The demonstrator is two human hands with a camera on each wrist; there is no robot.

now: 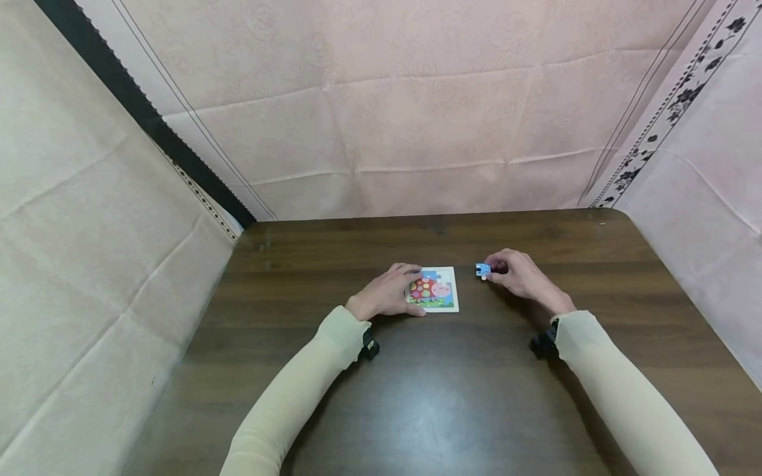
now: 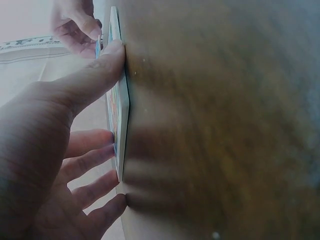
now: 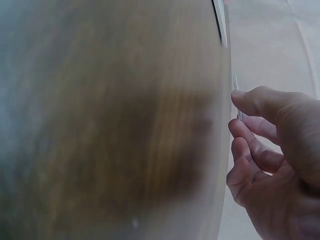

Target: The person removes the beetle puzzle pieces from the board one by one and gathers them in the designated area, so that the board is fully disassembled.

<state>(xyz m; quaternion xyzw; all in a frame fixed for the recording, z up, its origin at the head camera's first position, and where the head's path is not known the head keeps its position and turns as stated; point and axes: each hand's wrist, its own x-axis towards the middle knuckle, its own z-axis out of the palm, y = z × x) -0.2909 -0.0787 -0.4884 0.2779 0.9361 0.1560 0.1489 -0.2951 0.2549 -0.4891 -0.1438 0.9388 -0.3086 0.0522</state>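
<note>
A small square jigsaw puzzle [image 1: 456, 291] with a white frame lies flat on the dark wooden table. Its picture has a spotted red ladybird with a pink face over green and blue. My left hand [image 1: 388, 291] holds the frame at its left side, thumb on the near edge and fingers across at the far edge. To the right of the puzzle, my right hand [image 1: 520, 274] pinches a light blue puzzle piece [image 1: 482, 270] between thumb and fingers. Seen edge-on in the right wrist view, the piece [image 3: 236, 80] is thin and held above the tabletop.
The brown tabletop [image 1: 428, 390] stretches around both hands, with a shine near the front. Behind its far edge hangs a pale cloth [image 1: 417, 119], and more cloth hangs at both sides. Each wrist carries a small black camera.
</note>
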